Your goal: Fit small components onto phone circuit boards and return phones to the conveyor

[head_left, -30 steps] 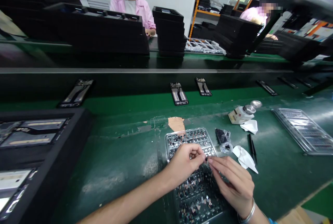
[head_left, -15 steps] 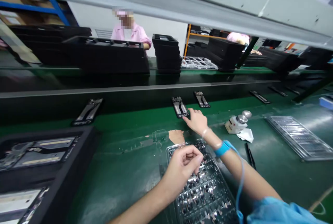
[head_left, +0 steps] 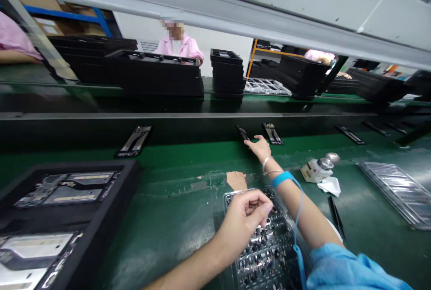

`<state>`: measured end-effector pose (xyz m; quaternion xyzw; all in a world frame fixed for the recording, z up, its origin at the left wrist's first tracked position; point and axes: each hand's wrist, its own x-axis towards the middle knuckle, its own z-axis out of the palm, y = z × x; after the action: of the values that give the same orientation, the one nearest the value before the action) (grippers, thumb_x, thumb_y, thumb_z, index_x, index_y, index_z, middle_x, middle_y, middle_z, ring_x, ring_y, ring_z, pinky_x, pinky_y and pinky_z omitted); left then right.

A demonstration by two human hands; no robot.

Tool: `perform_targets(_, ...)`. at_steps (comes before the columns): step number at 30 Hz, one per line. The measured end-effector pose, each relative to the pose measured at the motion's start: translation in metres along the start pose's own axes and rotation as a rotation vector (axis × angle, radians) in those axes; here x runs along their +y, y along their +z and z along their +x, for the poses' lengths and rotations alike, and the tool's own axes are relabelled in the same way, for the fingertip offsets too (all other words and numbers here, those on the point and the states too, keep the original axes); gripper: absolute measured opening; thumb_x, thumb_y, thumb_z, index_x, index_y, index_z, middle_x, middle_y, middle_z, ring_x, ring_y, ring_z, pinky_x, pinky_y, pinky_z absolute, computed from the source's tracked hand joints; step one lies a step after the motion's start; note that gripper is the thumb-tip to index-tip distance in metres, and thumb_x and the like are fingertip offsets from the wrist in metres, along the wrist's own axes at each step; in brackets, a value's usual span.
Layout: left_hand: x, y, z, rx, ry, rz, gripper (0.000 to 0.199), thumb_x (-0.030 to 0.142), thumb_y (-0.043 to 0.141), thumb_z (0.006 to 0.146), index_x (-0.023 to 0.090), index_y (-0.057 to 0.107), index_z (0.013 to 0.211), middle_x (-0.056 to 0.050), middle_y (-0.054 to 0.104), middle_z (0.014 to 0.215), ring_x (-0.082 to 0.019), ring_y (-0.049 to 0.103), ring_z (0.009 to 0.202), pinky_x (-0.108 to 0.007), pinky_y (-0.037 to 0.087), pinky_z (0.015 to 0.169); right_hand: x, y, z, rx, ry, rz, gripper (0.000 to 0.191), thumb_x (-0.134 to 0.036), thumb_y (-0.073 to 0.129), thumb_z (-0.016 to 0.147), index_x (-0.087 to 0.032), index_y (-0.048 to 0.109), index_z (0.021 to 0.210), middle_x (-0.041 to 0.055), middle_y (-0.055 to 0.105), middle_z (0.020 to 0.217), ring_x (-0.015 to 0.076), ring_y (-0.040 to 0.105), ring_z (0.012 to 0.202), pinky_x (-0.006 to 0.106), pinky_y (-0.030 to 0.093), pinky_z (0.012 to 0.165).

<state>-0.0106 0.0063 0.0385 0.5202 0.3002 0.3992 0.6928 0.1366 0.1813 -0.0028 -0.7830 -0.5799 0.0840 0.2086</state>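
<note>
My right hand point(head_left: 260, 147) reaches out over the green bench and grips the lower end of an opened phone body point(head_left: 243, 133), which is tilted up on its side. A second opened phone body point(head_left: 273, 134) lies flat just to the right of that hand. My left hand point(head_left: 249, 211) is closed in a pinch above a clear plastic tray point(head_left: 232, 195) filled with rows of small dark parts. Whatever sits between the left fingertips, if anything, is too small to make out. A blue wrist strap point(head_left: 283, 178) with a cord circles my right wrist.
At left stands a black foam tray point(head_left: 126, 191) with phone bodies in it; another phone body point(head_left: 134, 141) lies behind it. A dispenser bottle point(head_left: 314, 171), white wipe point(head_left: 329, 186), black tweezers point(head_left: 336, 218) and clear trays point(head_left: 397, 191) are at right. Co-workers sit beyond stacked black trays point(head_left: 155, 74).
My right hand has taken hold of the phone body, which has gone from lying flat to tilted on its side. My left hand keeps its pinch over the tray. The view has shifted slightly left.
</note>
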Motion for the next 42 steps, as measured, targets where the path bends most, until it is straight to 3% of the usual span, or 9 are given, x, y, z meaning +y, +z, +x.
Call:
perform_targets(3,-0.003,-0.007,0.006,0.102,0.028,-0.018,0.02,0.03,0.058,0.075,0.014,0.056,0.064,0.002,0.049,0.059,-0.009,0.042,0.056,-0.02,0.032,0.054,0.013,-0.031,-0.029,-0.008,-0.07,0.122,0.04,-0.041,0.056,0.082,-0.016,0.052,0.113,0.0053,0.066,0.092,0.0169,0.064,0.077,0.032,0.051,0.07)
perform_targets(8,-0.006,-0.02,0.016,0.22,0.015,-0.183,0.017,0.03,0.056,0.079,0.015,0.057,0.071,-0.005,0.058,0.096,-0.016,0.054,0.084,-0.024,0.042,0.07,0.04,-0.074,-0.135,0.094,-0.318,0.212,0.053,-0.038,0.067,0.07,-0.023,0.05,0.118,0.0071,0.061,0.109,0.0242,0.056,0.1,0.037,0.046,0.084)
perform_targets(11,-0.007,-0.018,0.015,0.226,0.02,-0.066,0.017,0.03,0.056,0.079,0.015,0.055,0.07,-0.002,0.058,0.077,-0.015,0.053,0.075,-0.025,0.041,0.069,0.052,-0.08,-0.186,0.044,-0.391,0.296,0.053,-0.04,0.066,0.071,-0.024,0.051,0.12,0.0083,0.059,0.113,0.0274,0.053,0.102,0.041,0.045,0.083)
perform_targets(13,-0.006,-0.011,0.01,0.193,0.011,0.12,0.018,0.027,0.056,0.078,0.015,0.055,0.065,0.0,0.055,0.066,-0.014,0.049,0.068,-0.023,0.038,0.066,0.058,-0.077,-0.202,-0.089,-0.239,0.48,0.05,-0.041,0.056,0.08,-0.025,0.046,0.126,0.0063,0.063,0.104,0.0234,0.059,0.089,0.038,0.048,0.075)
perform_targets(15,-0.004,-0.002,0.003,0.078,-0.02,0.278,0.019,0.024,0.056,0.078,0.014,0.055,0.062,0.001,0.054,0.063,-0.013,0.047,0.065,-0.022,0.035,0.065,0.062,-0.072,-0.209,-0.19,-0.027,0.688,0.044,-0.041,0.047,0.086,-0.025,0.047,0.126,0.0044,0.066,0.094,0.02,0.062,0.077,0.033,0.051,0.066)
perform_targets(18,-0.001,0.011,-0.008,-0.077,-0.067,0.387,0.017,0.023,0.054,0.078,0.015,0.057,0.064,0.001,0.055,0.063,-0.012,0.047,0.065,-0.022,0.034,0.064,0.068,-0.066,-0.214,-0.212,0.164,0.913,0.036,-0.042,0.054,0.083,-0.024,0.059,0.114,0.0035,0.068,0.101,0.0208,0.062,0.088,0.029,0.051,0.071)
perform_targets(23,0.0,0.016,-0.013,-0.086,-0.095,0.393,0.017,0.023,0.053,0.079,0.015,0.057,0.065,0.002,0.054,0.064,-0.012,0.046,0.064,-0.023,0.033,0.065,0.073,-0.063,-0.22,-0.19,0.321,1.088,0.033,-0.036,0.064,0.078,-0.026,0.062,0.109,-0.0003,0.064,0.113,0.019,0.058,0.102,0.024,0.049,0.077)
perform_targets(31,-0.003,0.016,-0.014,-0.071,-0.104,0.385,0.016,0.023,0.054,0.08,0.017,0.06,0.067,0.001,0.058,0.068,-0.014,0.047,0.069,-0.025,0.033,0.067,0.07,-0.066,-0.222,-0.262,0.268,1.225,0.023,-0.034,0.06,0.082,-0.03,0.063,0.104,-0.0048,0.07,0.099,0.0135,0.063,0.088,0.02,0.05,0.074)
perform_targets(42,-0.002,0.017,-0.014,-0.084,-0.091,0.444,0.018,0.027,0.054,0.08,0.018,0.062,0.067,-0.001,0.063,0.069,-0.015,0.05,0.069,-0.027,0.034,0.069,0.068,-0.068,-0.222,-0.231,0.217,1.199,0.027,-0.037,0.062,0.079,-0.026,0.065,0.103,0.001,0.071,0.093,0.0191,0.063,0.088,0.027,0.05,0.077)
